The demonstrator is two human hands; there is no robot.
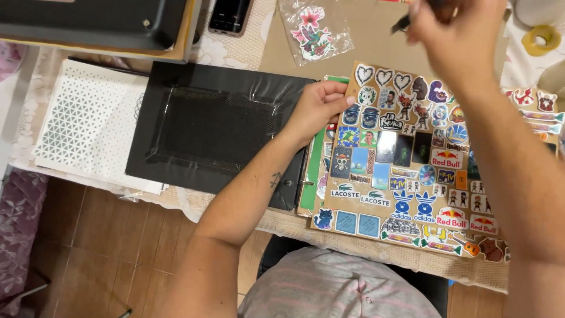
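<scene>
A brown cardboard sheet point(406, 171) covered with several colourful stickers lies on the table in front of me. My left hand point(318, 109) grips its upper left edge, thumb on top. My right hand point(456, 38) is raised over the sheet's top right part, blurred, with a thin dark tool point(401, 23) sticking out of its closed fingers. Under the sheet, a green page point(315, 176) and a ring binding show at the left.
A black folder cover point(206, 126) lies left of the sheet, a white patterned sheet point(88, 121) beside it. A phone point(231, 15), a bagged flower sticker point(315, 29) and a yellow tape roll point(541, 38) sit at the back. A black case point(88, 20) is top left.
</scene>
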